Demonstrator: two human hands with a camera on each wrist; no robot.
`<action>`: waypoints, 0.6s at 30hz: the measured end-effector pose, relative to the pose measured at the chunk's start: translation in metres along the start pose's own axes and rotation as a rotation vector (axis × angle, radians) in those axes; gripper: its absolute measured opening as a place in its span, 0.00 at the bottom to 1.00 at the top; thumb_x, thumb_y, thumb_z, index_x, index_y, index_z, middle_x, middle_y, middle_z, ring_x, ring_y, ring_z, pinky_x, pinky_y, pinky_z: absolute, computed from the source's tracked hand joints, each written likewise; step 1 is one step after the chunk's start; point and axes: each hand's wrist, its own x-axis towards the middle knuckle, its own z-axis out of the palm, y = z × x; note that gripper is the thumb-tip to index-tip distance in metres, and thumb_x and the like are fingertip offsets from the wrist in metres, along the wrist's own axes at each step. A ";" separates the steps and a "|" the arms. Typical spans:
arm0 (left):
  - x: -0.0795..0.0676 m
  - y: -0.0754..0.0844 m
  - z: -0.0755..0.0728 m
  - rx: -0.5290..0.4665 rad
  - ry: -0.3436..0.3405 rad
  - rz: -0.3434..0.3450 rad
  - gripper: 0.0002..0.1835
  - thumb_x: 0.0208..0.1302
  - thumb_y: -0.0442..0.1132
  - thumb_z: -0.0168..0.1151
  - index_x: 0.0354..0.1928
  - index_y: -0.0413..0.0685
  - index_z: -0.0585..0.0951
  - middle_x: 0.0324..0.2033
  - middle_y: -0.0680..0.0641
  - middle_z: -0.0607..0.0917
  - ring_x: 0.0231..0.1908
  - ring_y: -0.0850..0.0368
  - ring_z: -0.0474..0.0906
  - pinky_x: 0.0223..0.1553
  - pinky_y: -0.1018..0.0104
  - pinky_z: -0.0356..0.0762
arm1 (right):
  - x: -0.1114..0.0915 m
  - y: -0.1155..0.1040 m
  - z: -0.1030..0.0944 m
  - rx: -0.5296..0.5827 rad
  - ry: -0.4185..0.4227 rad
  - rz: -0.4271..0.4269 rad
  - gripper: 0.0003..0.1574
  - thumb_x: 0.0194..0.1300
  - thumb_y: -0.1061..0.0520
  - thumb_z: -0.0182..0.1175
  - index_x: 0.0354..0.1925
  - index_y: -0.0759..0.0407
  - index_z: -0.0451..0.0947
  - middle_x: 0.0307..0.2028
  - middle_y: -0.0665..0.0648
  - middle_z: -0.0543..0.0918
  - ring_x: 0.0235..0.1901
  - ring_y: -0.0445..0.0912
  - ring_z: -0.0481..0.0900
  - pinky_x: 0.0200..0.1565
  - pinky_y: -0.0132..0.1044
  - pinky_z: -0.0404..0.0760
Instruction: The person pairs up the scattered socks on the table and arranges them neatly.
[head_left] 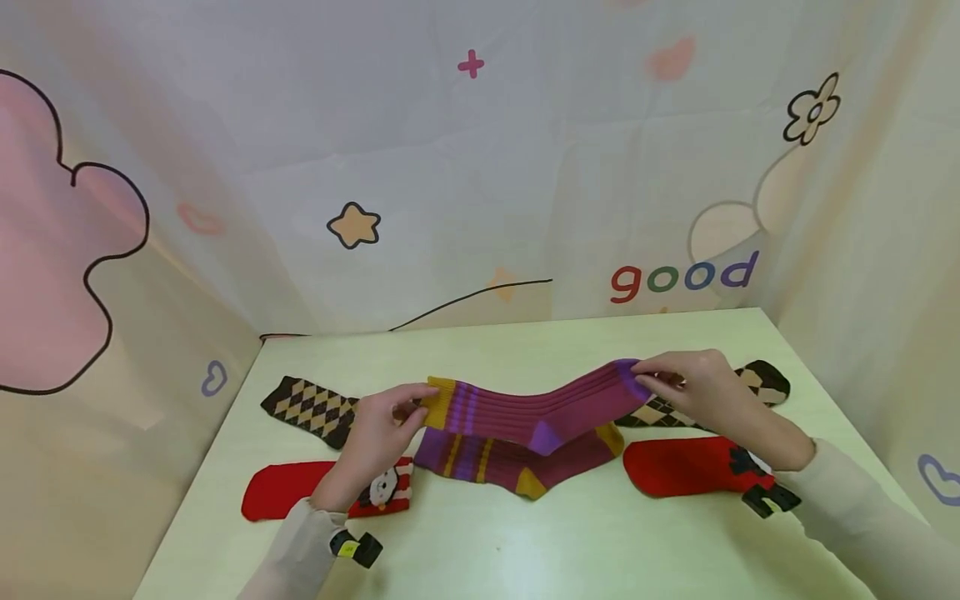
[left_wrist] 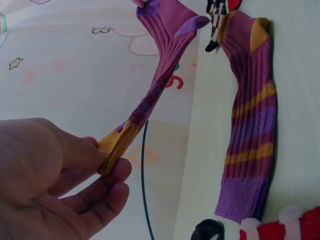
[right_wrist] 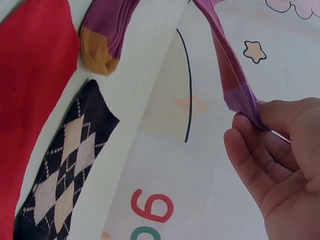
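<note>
A person's left hand pinched the mustard cuff and the right hand pinched the purple toe of a striped sock, stretched between their fingers above its mate on the table.

Staged tabletop booth — cartoon-printed backdrop (stars, "good") around a table
</note>
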 end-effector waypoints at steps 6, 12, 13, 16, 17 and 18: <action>-0.005 -0.004 -0.004 -0.009 -0.026 -0.038 0.17 0.65 0.25 0.68 0.54 0.47 0.87 0.47 0.46 0.89 0.31 0.57 0.80 0.30 0.70 0.81 | -0.001 -0.005 0.004 0.044 -0.019 0.009 0.17 0.51 0.71 0.77 0.41 0.63 0.89 0.34 0.58 0.90 0.26 0.43 0.87 0.29 0.32 0.85; -0.010 -0.009 -0.005 -0.009 -0.035 -0.060 0.17 0.64 0.25 0.69 0.53 0.47 0.88 0.47 0.46 0.89 0.30 0.57 0.81 0.30 0.71 0.81 | -0.002 -0.010 0.009 0.067 -0.039 0.019 0.16 0.51 0.72 0.76 0.41 0.64 0.89 0.34 0.57 0.91 0.28 0.42 0.87 0.30 0.30 0.85; -0.011 -0.010 -0.005 -0.003 -0.035 -0.059 0.17 0.64 0.25 0.69 0.52 0.47 0.88 0.47 0.46 0.89 0.30 0.58 0.80 0.30 0.71 0.81 | -0.002 -0.011 0.010 0.069 -0.041 0.023 0.16 0.51 0.72 0.76 0.41 0.64 0.89 0.34 0.57 0.91 0.27 0.42 0.87 0.30 0.29 0.85; -0.013 -0.013 -0.005 0.010 -0.035 -0.054 0.17 0.64 0.26 0.69 0.52 0.47 0.88 0.46 0.47 0.89 0.30 0.58 0.80 0.29 0.70 0.80 | -0.003 -0.013 0.012 0.087 -0.051 0.032 0.16 0.52 0.71 0.76 0.41 0.64 0.89 0.34 0.57 0.90 0.27 0.41 0.87 0.30 0.28 0.84; -0.014 -0.013 -0.005 0.012 -0.036 -0.053 0.17 0.64 0.26 0.69 0.52 0.47 0.88 0.46 0.47 0.89 0.31 0.58 0.80 0.29 0.70 0.80 | -0.003 -0.014 0.013 0.094 -0.056 0.034 0.16 0.52 0.71 0.76 0.41 0.64 0.89 0.34 0.58 0.90 0.27 0.41 0.86 0.30 0.28 0.84; -0.015 -0.014 -0.005 0.009 -0.037 -0.055 0.17 0.64 0.26 0.69 0.52 0.47 0.88 0.46 0.47 0.89 0.31 0.57 0.80 0.28 0.70 0.80 | -0.003 -0.015 0.013 0.098 -0.058 0.037 0.15 0.53 0.71 0.76 0.41 0.65 0.89 0.34 0.58 0.90 0.27 0.40 0.86 0.29 0.27 0.84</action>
